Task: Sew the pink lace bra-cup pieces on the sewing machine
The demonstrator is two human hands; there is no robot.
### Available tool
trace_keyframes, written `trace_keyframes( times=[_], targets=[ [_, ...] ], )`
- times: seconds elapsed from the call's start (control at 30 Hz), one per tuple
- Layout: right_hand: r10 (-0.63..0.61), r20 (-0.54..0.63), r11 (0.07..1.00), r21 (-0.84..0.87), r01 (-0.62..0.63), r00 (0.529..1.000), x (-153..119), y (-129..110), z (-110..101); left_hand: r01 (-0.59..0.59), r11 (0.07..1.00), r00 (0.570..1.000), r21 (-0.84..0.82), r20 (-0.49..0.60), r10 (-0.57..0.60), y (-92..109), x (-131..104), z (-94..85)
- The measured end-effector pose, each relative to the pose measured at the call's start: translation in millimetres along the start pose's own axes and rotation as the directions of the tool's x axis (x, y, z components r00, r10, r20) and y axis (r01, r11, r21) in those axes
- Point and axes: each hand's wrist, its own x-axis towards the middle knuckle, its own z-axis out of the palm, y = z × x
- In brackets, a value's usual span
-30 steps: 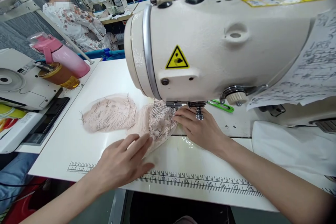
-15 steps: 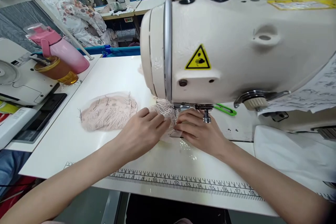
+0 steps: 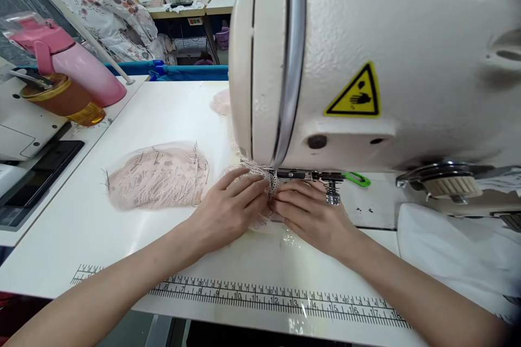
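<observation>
Pale pink lace fabric (image 3: pixel 260 222) lies under the head of a white sewing machine (image 3: pixel 350 65), partly hidden by the machine and my fingers. My left hand (image 3: pixel 230 206) has its bent fingers pressed together on the lace, left of the needle area. Close beside it, my right hand (image 3: pixel 311 214) grips the lace edge with curled fingers, just below the machine's metal parts. The two hands nearly touch at the fingertips. A separate oval pile of pink lace (image 3: pixel 158 176) with loose dark threads rests on the table to the left.
Green thread snips (image 3: pixel 358 179) lie behind my right hand. White cloth (image 3: pixel 451 249) is at the right. A pink bottle (image 3: pixel 85 70), an amber cup (image 3: pixel 65 100) and a black phone (image 3: pixel 40 173) stand or lie at the left. A printed ruler (image 3: pixel 264 298) runs along the front edge. A person sits beyond.
The view has moved closer to the machine, which looks larger. My hands remain at the lace, with the left fingers a little closer to the right ones.
</observation>
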Motion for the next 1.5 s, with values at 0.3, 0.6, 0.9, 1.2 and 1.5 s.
trace_keyframes(
  times=[0.3,0.6,0.9,1.2,1.5],
  targets=[
    [-0.060,-0.055,0.997,0.035,0.062,0.997,0.8,1.2,2.3,0.055,0.992,0.986,-0.110,0.160,-0.037,5.4,-12.0,19.8],
    [-0.026,-0.002,0.999,0.044,0.026,1.000,-3.6,-5.1,9.8,0.053,0.984,0.984,-0.170,0.174,-0.023,-7.8,-12.9,17.1],
    [-0.078,-0.055,0.996,-0.048,0.075,0.995,3.6,-11.0,12.0,0.040,0.975,0.978,-0.217,0.211,0.007,-17.7,-13.2,15.5],
    [-0.074,-0.053,0.996,-0.044,0.072,0.996,3.0,-9.0,15.5,0.053,0.984,0.970,-0.170,0.244,-0.010,-18.0,-10.4,13.4],
    [-0.055,-0.020,0.997,-0.053,0.054,0.998,2.2,-4.7,14.4,0.084,0.991,0.966,-0.108,0.252,-0.054,-12.7,-11.6,16.3]
  ],
)
